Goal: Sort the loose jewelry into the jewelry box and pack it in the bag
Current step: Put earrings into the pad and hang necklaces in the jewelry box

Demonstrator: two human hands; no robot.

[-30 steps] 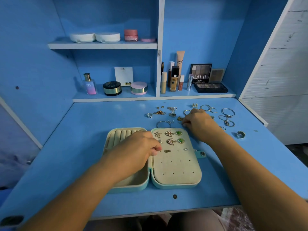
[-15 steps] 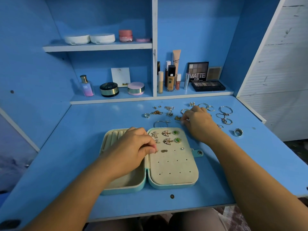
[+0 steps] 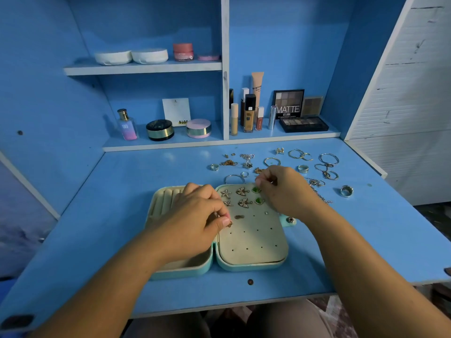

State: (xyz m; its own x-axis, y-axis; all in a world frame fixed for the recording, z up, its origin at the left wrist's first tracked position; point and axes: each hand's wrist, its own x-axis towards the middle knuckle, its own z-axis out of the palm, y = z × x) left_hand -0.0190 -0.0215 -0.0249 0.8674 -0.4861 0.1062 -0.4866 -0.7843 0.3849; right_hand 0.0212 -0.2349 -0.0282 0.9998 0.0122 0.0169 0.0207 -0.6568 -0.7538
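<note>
The jewelry box (image 3: 253,261) lay open and flat on the near middle of the blue desk (image 3: 109,203). Its left half was a tray with ring rolls (image 3: 164,198) at the far end. Its right half was a cream earring panel (image 3: 256,240) dotted with holes. A starfish earring (image 3: 225,193), a butterfly earring (image 3: 242,191) and two green heart earrings (image 3: 259,200) were pinned along the panel's far edge.

The left hand (image 3: 195,220) rested over the tray with its fingers curled. Its thumb and forefinger pinched a small gold earring (image 3: 230,224) at the panel's left edge. The right hand (image 3: 285,191) hung over the panel's far right corner with its curled fingertips drawn together. Whether anything lay between them could not be told.

The loose jewelry was scattered on the desk beyond and to the right of the box. It included gold hoops (image 3: 299,154), thin bangles (image 3: 329,159), a small ring (image 3: 214,167), a silver band (image 3: 303,168), a wide ring (image 3: 346,191) far to the right and a fine chain (image 3: 319,195) beside the right wrist.

Farther back, a low shelf (image 3: 219,143) carried a perfume bottle (image 3: 127,124), a foundation bottle (image 3: 249,113) and an eyeshadow palette (image 3: 303,123). White compacts (image 3: 113,57) sat on the upper shelf.
</note>
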